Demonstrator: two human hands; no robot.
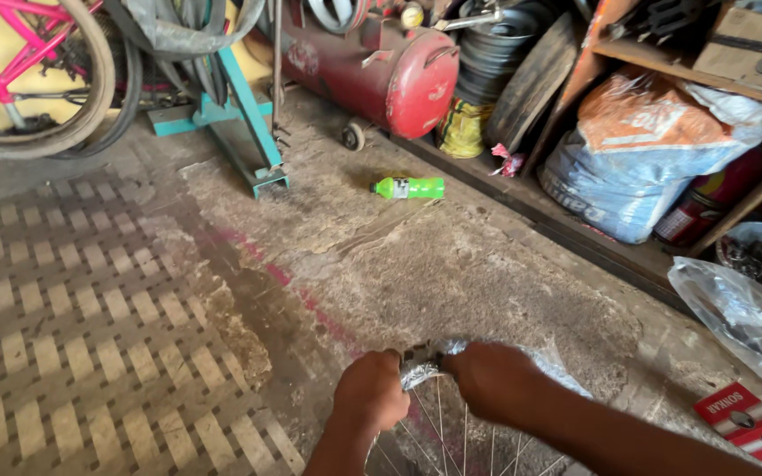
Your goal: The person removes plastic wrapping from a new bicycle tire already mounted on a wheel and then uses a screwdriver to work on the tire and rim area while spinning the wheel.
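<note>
Gripping one spoked wheel rim (425, 370) (seemingly plastic-wrapped), two hands (434, 386).

My left hand (370, 390) and right hand (494, 381) side by side on a wheel rim (422, 372) near the floor (451, 264), bottle (408, 188) lying beyond, compressor tank (372, 70) behind it, shelf (654, 70) with sacks (637, 159) to the right, bicycle wheel (37, 97) far left.

Red-white cartons (756, 423), bottom right corner

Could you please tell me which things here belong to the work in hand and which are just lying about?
In hand: left hand, right hand, spoked wheel rim.

Lying about: green bottle, red compressor tank, clear plastic bag, red boxes.
</note>
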